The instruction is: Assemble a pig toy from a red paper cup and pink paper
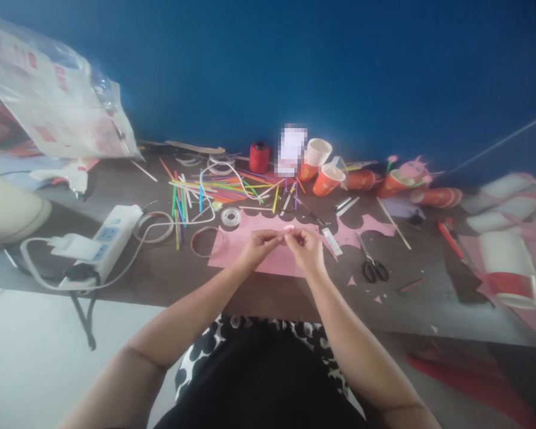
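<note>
My left hand (259, 245) and my right hand (305, 248) meet over a pink paper sheet (237, 250) on the brown table (170, 274). Both pinch a small pink piece (288, 228) between their fingertips, fingers curled together. Black scissors (371, 263) lie just right of my right hand. A roll of clear tape (230, 216) sits just beyond my left hand.
Several coloured straws (214, 190) are strewn at the back, with a red thread spool (259, 157) and red paper cups (326, 179). A white power strip (109, 235) with cables lies left. More cups (509, 268) and pink scraps lie right. A blue wall stands behind.
</note>
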Action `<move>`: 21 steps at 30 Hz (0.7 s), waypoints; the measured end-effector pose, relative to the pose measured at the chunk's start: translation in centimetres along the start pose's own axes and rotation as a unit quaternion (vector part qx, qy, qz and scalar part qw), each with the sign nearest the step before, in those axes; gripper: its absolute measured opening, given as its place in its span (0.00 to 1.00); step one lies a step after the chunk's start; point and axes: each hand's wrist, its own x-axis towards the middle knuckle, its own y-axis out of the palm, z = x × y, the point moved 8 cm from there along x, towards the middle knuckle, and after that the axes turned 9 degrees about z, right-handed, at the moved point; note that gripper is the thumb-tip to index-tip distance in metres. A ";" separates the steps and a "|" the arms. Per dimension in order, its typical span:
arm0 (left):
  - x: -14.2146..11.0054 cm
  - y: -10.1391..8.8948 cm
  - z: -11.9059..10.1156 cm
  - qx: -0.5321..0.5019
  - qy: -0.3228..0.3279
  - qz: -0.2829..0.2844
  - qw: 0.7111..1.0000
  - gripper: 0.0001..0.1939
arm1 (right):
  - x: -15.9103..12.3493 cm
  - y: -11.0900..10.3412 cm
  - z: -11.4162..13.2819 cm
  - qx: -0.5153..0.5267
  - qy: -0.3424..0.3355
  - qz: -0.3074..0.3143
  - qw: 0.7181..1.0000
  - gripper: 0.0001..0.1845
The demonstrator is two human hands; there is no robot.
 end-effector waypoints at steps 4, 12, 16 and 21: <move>-0.2 0.1 -0.5 0.022 0.010 -0.014 1.000 0.15 | 0.0 0.2 -0.2 0.012 -0.005 0.009 1.000 0.07; 0.1 -0.1 1.8 -0.086 -0.056 0.004 0.995 0.17 | -0.1 0.5 -0.1 0.016 -0.026 0.041 0.999 0.08; 0.1 0.2 2.2 -0.137 -0.090 0.025 0.986 0.17 | 0.0 0.6 -0.3 0.023 -0.027 0.053 0.998 0.10; 0.1 0.3 1.9 -0.162 -0.095 0.035 0.982 0.18 | 0.1 0.7 -1.0 0.039 -0.027 0.055 0.997 0.09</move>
